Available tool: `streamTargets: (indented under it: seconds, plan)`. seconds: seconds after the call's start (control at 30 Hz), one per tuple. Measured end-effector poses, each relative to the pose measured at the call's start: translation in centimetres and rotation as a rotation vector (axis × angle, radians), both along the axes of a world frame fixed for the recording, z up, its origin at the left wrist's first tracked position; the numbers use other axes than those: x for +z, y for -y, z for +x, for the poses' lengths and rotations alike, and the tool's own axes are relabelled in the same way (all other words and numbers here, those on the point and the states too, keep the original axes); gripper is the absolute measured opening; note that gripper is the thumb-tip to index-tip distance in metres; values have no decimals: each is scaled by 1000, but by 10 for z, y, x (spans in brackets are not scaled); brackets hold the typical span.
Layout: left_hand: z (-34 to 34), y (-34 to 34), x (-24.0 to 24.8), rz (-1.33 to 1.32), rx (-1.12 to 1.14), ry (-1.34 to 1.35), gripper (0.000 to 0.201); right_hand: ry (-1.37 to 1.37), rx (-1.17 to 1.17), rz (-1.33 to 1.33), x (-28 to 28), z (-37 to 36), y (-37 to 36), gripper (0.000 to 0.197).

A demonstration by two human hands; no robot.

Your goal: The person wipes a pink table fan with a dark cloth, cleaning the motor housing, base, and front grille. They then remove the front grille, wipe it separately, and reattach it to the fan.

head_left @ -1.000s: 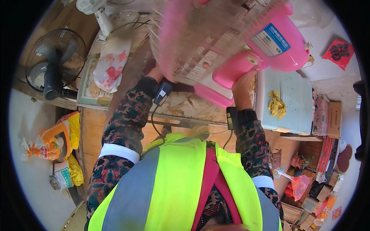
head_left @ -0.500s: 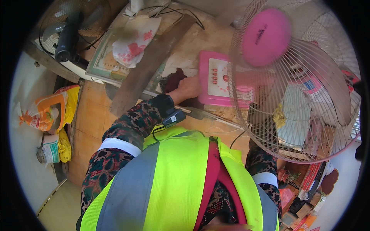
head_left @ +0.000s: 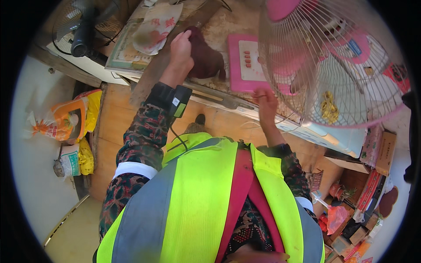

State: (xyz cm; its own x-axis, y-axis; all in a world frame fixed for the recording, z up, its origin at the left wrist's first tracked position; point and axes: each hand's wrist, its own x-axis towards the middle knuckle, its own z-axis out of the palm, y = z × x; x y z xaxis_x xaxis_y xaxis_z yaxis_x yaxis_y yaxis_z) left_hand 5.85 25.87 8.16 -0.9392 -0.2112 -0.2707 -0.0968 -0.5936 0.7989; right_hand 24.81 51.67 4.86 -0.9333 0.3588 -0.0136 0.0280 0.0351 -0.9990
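Observation:
My left hand [head_left: 180,53] is closed on the edge of a dark maroon cloth [head_left: 204,57], which hangs and spreads over the worn tabletop. To the right of the cloth lies the pink base [head_left: 237,81] of a standing fan, with a white panel and several small reddish buttons. The fan's pink wire guard [head_left: 324,118] rises above it and covers part of the right side. At the near edge of the base is my right hand [head_left: 266,105]. Its fingers are curled together, and what they hold, if anything, is too small to make out.
A white bag with red print [head_left: 158,28] lies on a glass-topped board [head_left: 125,55] at the far left. Behind it stands a dark fan [head_left: 83,37]. Orange and yellow bags [head_left: 66,120] sit by the left wall. Boxes and clutter [head_left: 351,228] are at the lower right.
My left hand has moved left and away from me, drawing the cloth out wider. My right hand has come from behind the fan guard to the base's near edge. The view has shifted.

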Motion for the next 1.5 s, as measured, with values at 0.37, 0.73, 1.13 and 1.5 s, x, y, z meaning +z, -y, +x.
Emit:
streamTargets:
  seconds: [0.37,0.73,1.13,1.5]
  plan:
    - [-4,-22,30,102,-145,50,22,160,152,-139,23,-53,77,33]
    - [5,33,-7,-1312,-420,-625,51,247,-65,1195,-3,-53,97,67]
    - [-39,105,-22,-1184,-620,-936,50,371,-104,1560,-8,-188,122,87]
    - [-42,146,-47,-1095,-530,-981,38,537,-44,1716,8,-155,114,91]
